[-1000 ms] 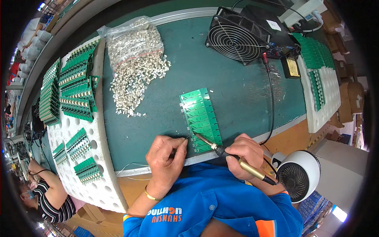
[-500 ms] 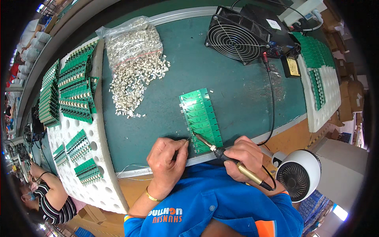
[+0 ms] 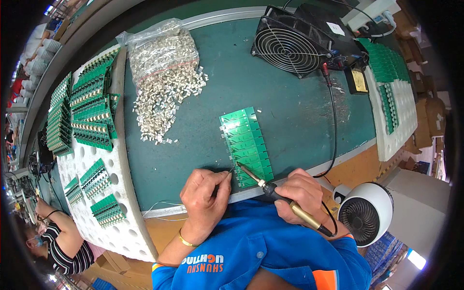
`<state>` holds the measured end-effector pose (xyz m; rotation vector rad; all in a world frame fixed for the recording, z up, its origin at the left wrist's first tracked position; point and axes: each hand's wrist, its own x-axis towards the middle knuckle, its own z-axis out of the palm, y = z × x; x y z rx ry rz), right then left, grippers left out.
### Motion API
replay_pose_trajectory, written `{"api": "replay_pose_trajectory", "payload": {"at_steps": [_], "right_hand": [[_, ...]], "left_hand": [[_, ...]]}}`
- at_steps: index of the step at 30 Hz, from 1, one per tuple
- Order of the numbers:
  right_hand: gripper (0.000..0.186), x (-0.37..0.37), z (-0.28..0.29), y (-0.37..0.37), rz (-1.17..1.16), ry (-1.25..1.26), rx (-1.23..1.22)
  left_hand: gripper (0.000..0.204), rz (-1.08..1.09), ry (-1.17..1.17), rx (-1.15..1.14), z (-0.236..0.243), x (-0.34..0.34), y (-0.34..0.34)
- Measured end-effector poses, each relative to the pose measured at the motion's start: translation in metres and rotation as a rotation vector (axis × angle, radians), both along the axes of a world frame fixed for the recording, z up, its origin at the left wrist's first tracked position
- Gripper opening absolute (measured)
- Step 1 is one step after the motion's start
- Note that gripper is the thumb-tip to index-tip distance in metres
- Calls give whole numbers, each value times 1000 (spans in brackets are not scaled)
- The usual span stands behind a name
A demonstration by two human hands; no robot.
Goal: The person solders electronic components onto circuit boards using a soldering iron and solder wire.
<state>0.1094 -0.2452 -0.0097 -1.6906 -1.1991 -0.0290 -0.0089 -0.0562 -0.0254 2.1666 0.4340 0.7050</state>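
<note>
A green circuit board panel [image 3: 246, 145] lies on the bench in front of me, with small pins along its left edge. My right hand [image 3: 300, 195] is closed round the handle of a soldering iron [image 3: 290, 203]. The iron's tip touches or nearly touches the board's left edge, toward the near end. At that same edge, my left hand [image 3: 205, 193] has thumb and forefinger pinched together on a thin solder wire [image 3: 166, 203], whose slack runs out to the left of the wrist. The wire's end at the fingertips is too small to make out.
Small white connectors [image 3: 159, 108] spill from a clear bag [image 3: 164, 48]. White foam trays [image 3: 133, 232] hold finished-looking boards [image 3: 92, 130] at left and more boards at right. A black fan [image 3: 287, 48], a soldering station [image 3: 348, 53] and its cord [image 3: 334, 130] stand behind. Another person [image 3: 67, 237] sits at far left.
Hardly anything differs. Both hands, the soldering iron and the board keep nearly the same places, with only a very slight shift of the right hand and iron.
</note>
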Motion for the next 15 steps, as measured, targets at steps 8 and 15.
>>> {"api": "replay_pose_trajectory", "payload": {"at_steps": [8,15], "right_hand": [[36,-11,-6,-3,-4,-74,-8],[37,-14,-8,-6,-3,-96,-19]], "left_hand": [[17,-14,15,66,1,-2,-1],[17,-41,-1,219,0,-1,-1]]}}
